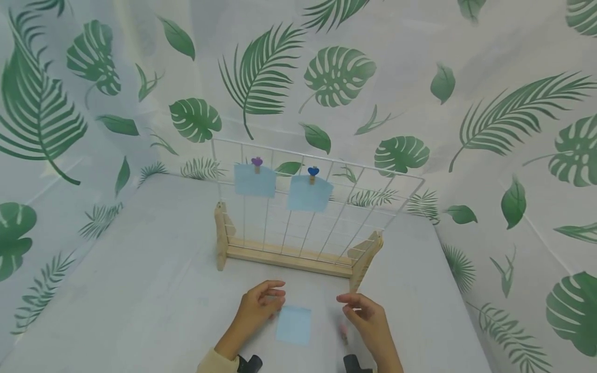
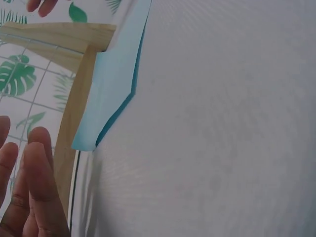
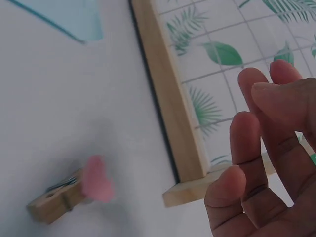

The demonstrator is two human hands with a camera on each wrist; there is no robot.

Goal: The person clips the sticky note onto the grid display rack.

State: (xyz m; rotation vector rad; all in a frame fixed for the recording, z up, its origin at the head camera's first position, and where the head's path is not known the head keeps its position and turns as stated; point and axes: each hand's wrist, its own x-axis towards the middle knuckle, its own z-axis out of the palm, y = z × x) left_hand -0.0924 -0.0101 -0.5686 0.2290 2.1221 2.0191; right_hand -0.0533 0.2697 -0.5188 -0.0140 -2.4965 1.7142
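Observation:
A light blue square of paper (image 1: 294, 327) lies on the white table between the hands. Just left of its upper corner is my left hand (image 1: 258, 309), its fingers bent loosely around nothing. In the left wrist view the paper (image 2: 111, 81) has a raised, slightly folded edge. My right hand (image 1: 371, 320) hovers to the right of the paper, holding nothing, thumb close to the forefinger. Beneath it lies a small wooden clothespin (image 1: 344, 334); the right wrist view shows the pink heart (image 3: 96, 178) on its end.
Beyond the hands stands a white wire grid (image 1: 342, 207) in a wooden stand (image 1: 289, 260). Two blue papers hang on it, the left one (image 1: 254, 184) under a purple-heart clothespin (image 1: 257, 165), the right one (image 1: 310, 197) under a blue-heart clothespin (image 1: 313, 174). Leaf-print curtains surround the table.

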